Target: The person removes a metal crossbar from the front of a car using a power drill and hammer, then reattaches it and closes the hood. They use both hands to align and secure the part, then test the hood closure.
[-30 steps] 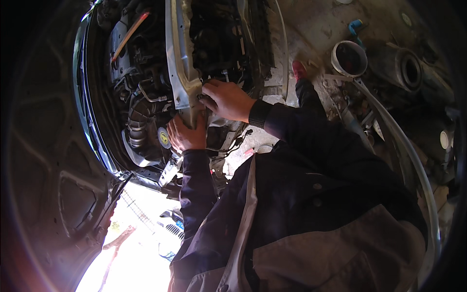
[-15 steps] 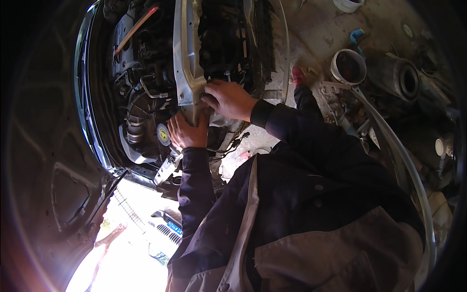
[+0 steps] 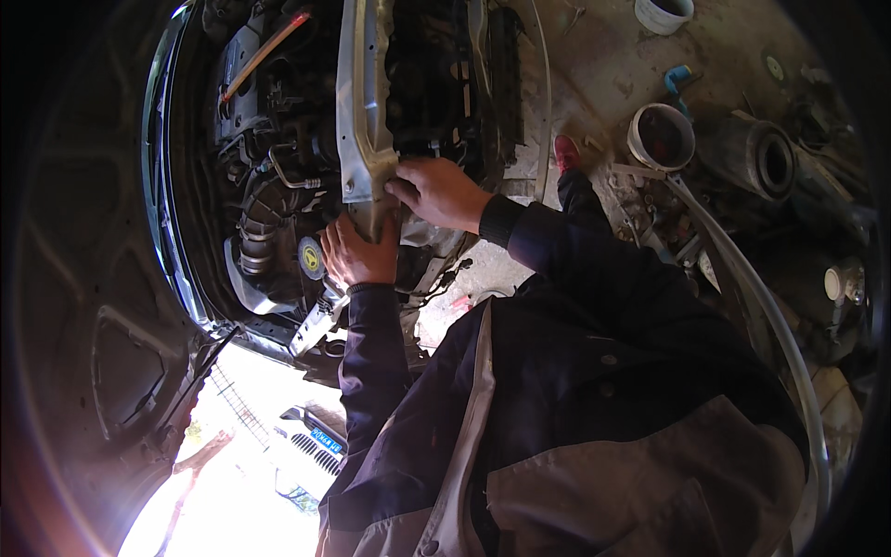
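Head view:
Left hand (image 3: 360, 255): fingers curled onto lower end of the grey metal crossmember (image 3: 364, 111), seemingly steadying it.
Right hand (image 3: 445, 190): fingers closed over its edge just above the left fingers, pressing toward the engine bay (image 3: 269, 186).
Yellow cap (image 3: 311, 258): beside left fingers.
Grey bucket (image 3: 661, 137): on floor, well clear.

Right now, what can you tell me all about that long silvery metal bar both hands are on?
The silvery metal bar is a long pressed-steel beam with holes and ridges, dull and scuffed. It runs across the open engine bay, above dark hoses. The right hand grips its lower end from the side; the left hand presses just beneath it.
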Demonstrator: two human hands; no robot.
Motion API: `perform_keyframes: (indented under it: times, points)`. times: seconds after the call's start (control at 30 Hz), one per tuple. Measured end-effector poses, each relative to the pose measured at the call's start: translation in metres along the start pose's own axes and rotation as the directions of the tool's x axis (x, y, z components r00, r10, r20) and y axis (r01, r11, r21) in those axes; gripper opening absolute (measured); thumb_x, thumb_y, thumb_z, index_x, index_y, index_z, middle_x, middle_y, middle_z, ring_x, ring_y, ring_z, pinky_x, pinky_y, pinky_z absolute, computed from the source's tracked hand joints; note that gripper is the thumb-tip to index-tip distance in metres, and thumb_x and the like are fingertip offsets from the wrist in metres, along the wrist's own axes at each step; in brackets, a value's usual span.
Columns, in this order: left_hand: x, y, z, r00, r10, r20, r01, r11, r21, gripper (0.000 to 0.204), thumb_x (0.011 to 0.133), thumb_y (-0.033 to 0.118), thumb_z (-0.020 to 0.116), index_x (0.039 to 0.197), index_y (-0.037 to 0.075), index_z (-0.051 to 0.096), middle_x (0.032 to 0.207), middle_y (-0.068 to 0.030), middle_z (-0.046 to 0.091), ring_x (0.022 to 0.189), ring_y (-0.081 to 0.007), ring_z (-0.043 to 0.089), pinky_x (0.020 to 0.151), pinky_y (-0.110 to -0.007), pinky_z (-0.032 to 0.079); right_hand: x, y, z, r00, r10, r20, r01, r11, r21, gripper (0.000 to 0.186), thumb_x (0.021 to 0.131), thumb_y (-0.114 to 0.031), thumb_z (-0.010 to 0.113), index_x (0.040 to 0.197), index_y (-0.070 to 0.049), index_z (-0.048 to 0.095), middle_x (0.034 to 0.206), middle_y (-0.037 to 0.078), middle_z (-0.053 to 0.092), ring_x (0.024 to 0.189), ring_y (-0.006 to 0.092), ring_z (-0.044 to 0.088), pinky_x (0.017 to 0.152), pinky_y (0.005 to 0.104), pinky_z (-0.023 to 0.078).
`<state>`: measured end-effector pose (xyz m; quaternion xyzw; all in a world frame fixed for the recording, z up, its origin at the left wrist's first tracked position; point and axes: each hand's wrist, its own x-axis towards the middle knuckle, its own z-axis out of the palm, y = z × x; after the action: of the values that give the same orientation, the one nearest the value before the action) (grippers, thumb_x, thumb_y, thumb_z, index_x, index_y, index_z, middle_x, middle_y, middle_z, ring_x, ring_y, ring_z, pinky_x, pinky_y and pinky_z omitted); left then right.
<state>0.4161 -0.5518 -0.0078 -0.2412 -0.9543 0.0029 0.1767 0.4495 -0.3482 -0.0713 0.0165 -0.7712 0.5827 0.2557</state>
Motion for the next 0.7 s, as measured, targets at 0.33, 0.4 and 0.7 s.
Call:
perform_keyframes:
  times: [0.33, 0.4, 0.7]
  points:
    - [-0.001, 0.008, -0.005, 0.990, -0.119, 0.071, 0.119, 0.993, 0.004, 0.080, 0.082, 0.062, 0.088, 0.132, 0.001, 0.072, 0.127, -0.0209, 0.073, 0.126, -0.0462, 0.066, 0.107, -0.061, 0.052, 0.001, -0.003, 0.004, 1.000, 0.005, 0.003, -0.005, 1.000, 0.009, 0.023, 0.106, -0.017, 0.074, 0.090, -0.001, 0.071, 0.080, 0.024, 0.070, 0.074, 0.0461, 0.071, 0.069, 0.0548, 0.058]
    - [0.000, 0.011, -0.009, 0.981, -0.148, 0.123, 0.147, 0.989, 0.021, 0.081, 0.082, 0.060, 0.088, 0.137, 0.003, 0.070, 0.132, -0.0209, 0.071, 0.130, -0.0478, 0.064, 0.115, -0.064, 0.046, 0.003, -0.006, 0.001, 0.991, 0.108, 0.085, -0.112, 0.993, 0.046, 0.026, 0.111, -0.021, 0.071, 0.100, 0.002, 0.072, 0.081, 0.025, 0.070, 0.073, 0.0443, 0.074, 0.067, 0.0515, 0.059]
    - [0.015, 0.040, -0.018, 0.996, 0.023, -0.090, -0.046, 0.962, -0.270, 0.084, 0.087, 0.031, 0.088, 0.161, 0.007, 0.056, 0.155, -0.0212, 0.060, 0.142, -0.0453, 0.056, 0.120, -0.058, 0.046, 0.009, -0.019, -0.015, 0.861, 0.368, 0.351, -0.450, 0.873, 0.189, 0.035, 0.119, -0.032, 0.061, 0.125, 0.000, 0.076, 0.079, 0.017, 0.074, 0.059, 0.0257, 0.075, 0.056, 0.0394, 0.061]
